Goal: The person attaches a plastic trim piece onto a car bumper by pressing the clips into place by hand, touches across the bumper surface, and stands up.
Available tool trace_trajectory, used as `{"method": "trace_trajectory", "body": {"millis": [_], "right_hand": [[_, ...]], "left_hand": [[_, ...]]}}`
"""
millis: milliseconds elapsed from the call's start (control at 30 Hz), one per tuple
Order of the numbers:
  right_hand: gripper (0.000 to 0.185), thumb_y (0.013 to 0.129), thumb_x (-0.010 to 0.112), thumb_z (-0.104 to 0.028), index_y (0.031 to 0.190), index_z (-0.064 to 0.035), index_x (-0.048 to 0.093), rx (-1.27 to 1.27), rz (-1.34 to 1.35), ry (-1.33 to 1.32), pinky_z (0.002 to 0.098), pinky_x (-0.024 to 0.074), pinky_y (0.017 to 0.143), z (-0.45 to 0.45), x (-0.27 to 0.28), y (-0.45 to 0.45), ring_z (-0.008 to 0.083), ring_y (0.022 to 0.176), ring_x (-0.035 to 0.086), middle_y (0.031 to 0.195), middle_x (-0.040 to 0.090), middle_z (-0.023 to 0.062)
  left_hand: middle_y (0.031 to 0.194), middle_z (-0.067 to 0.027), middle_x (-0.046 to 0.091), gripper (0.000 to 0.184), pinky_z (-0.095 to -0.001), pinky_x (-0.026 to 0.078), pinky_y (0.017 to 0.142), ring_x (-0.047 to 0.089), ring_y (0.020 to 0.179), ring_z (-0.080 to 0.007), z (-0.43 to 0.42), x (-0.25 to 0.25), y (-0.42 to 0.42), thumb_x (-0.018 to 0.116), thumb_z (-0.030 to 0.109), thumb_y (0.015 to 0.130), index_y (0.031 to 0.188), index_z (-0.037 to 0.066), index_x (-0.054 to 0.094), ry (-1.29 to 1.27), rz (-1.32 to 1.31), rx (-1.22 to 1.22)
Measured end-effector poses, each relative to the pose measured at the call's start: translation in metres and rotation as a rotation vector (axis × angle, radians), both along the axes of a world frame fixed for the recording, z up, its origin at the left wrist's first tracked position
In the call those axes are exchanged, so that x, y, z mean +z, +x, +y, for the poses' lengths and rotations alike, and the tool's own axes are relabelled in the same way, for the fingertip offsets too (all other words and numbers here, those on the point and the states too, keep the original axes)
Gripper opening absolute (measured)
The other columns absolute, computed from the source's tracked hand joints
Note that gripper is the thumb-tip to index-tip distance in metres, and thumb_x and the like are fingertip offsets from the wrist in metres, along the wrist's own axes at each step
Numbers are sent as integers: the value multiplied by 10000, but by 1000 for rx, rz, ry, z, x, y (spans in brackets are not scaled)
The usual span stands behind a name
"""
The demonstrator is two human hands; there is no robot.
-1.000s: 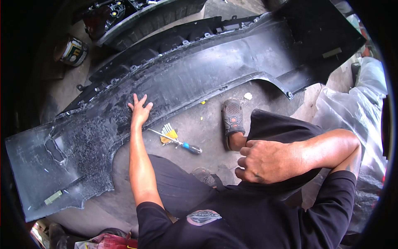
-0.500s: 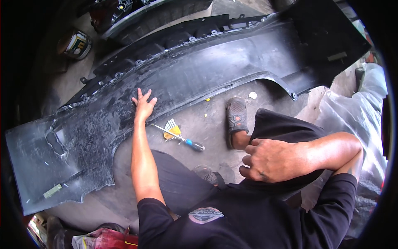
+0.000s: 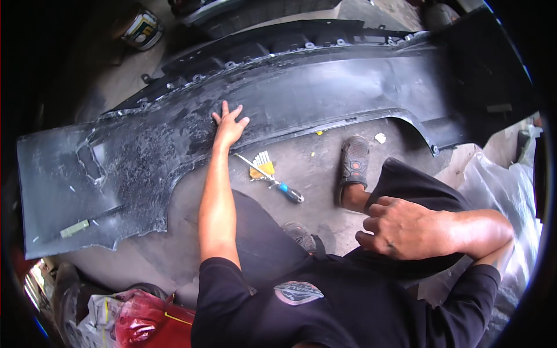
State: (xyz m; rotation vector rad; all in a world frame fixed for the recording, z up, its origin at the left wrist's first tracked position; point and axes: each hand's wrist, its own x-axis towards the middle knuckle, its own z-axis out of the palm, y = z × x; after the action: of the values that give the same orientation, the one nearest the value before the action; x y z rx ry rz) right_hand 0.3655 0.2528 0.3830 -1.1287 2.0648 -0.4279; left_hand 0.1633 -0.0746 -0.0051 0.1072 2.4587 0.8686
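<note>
A long black bumper-like panel lies across the floor, scuffed and rough on its left part, with a ragged hole near the left end. My left hand rests on its surface left of the middle, fingers spread, holding nothing visible. Over my bent knee, my right hand hangs with curled fingers; whether anything is inside them is hidden. Between my arms, a screwdriver with a blue and black handle lies on the floor across a yellow piece with white sticks.
A labelled can stands at the upper left, behind the panel. Clear plastic sheeting lies at the right. Red and clear plastic wrapping is at the lower left. My sandalled foot is on the floor near the panel.
The view has shifted, so the panel, tools and both hands appear farther right. My left hand stays spread on the panel, and my right hand keeps its curled pose.
</note>
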Motion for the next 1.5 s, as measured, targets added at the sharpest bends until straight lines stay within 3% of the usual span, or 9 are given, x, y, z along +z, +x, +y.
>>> {"method": "trace_trajectory", "body": {"millis": [600,833,1000,1100,1200,1233,1267,1400,1500], "right_hand": [[236,831,643,-156,1001,3,688,-11,-19,36,389,531,862,-10,8,-6,269,920,662,848,673,108],[177,813,617,-188,831,-14,646,57,109,-48,381,495,773,-4,4,0,245,818,609,757,606,74],[192,772,648,-234,738,-46,633,137,153,-49,389,480,715,-8,11,-8,220,768,598,698,571,26],[210,795,635,-256,746,-51,641,176,236,-112,398,461,726,-11,15,-22,225,758,592,723,608,29],[224,846,617,-270,765,-62,644,59,11,-154,426,450,721,-17,-9,-38,252,685,586,702,611,34],[182,860,621,-239,780,-80,661,-86,565,-510,434,439,628,-5,-38,-32,250,630,575,680,609,45],[134,858,640,-200,833,-86,706,-84,658,-561,443,477,586,-5,-42,-52,272,664,646,718,670,82],[160,853,655,-137,950,-67,761,-118,37,-132,429,593,712,-8,-71,-118,341,846,759,891,768,149],[176,882,623,-187,901,-75,757,-377,86,-79,458,596,709,6,-91,-110,343,820,756,849,755,162]], "left_hand": [[1737,-198,118,615,-568,117,1284,-43,1543,-588,-2,-8,0,752,394,919,1488,225,594,2,45,-4],[1737,-190,138,622,-572,115,1279,-24,1544,-590,-7,-11,-3,737,448,928,1499,257,581,-33,52,-34],[1736,-155,183,629,-575,191,1268,62,1543,-588,-8,-7,-3,731,444,936,1510,247,567,-68,75,-58],[1714,-193,232,621,-538,213,1269,132,1559,-535,-2,18,6,710,409,961,1520,189,551,-50,102,-38],[1643,-275,335,560,-528,246,1260,276,1520,-505,-9,24,20,677,312,981,1489,101,569,-27,281,-15],[1615,-300,366,544,-527,254,1257,321,1500,-497,-7,35,27,671,281,982,1475,70,576,-70,352,-31],[1605,-310,371,539,-527,252,1257,334,1490,-496,-2,53,37,672,264,979,1466,53,579,-68,369,-29],[1600,-324,363,528,-531,265,1247,344,1481,-497,28,110,91,692,217,964,1445,27,588,-27,259,-92],[1606,-330,343,532,-516,306,1230,344,1486,-495,52,171,144,713,200,949,1432,13,592,-7,69,-234]]}}
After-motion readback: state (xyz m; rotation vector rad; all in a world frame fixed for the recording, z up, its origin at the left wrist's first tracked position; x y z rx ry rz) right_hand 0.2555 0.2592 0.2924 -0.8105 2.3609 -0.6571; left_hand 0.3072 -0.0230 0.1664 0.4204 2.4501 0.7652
